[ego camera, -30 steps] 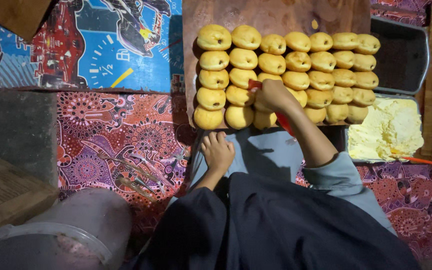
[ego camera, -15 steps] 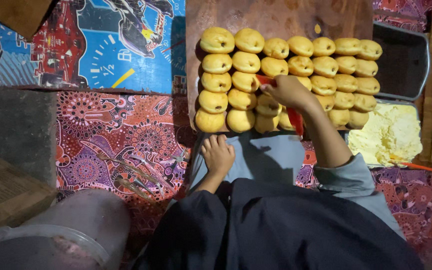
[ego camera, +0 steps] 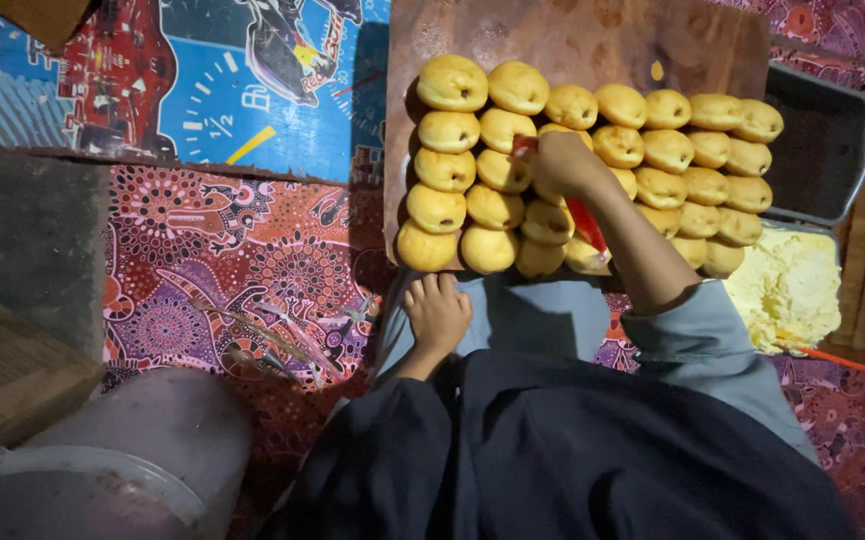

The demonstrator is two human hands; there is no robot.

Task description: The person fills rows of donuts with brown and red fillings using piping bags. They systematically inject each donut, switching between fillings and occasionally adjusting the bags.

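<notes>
Fingers [ego camera: 552, 160] of the right hand [ego camera: 564, 165] are curled shut around a red-handled tool [ego camera: 586, 225], the grip closed tight near its upper end. A red tip shows just past the knuckles at the second row of buns, and the rest of the handle runs back down along the wrist toward the person. The tool's long axis lies roughly along the forearm, slanting from the near right up to the far left.

Right under and around that hand sit the buns [ego camera: 652, 140], golden-yellow, round, smooth-topped, packed touching one another in tidy rows on a brown wooden board [ego camera: 572, 40]. The working end of the tool meets a bun [ego camera: 504, 172] in the left-middle of the batch, so the bun being handled lies just ahead of the fingers, toward the far left. Several buns show a small dark hole or dimple in the side.

No left hand is in view, so I cannot tell what it is doing. A bare foot [ego camera: 438, 312] rests on the floor just below the board's near edge, beside a grey-blue sleeve [ego camera: 697, 330] and dark clothing.

To the right, near the board's corner, lies a heap of pale yellow filling [ego camera: 787, 285], and beyond it a dark metal tray [ego camera: 820, 140]. A patterned red mat [ego camera: 212, 290] covers the floor on the left, with a pale tub [ego camera: 142, 450] at the near left.
</notes>
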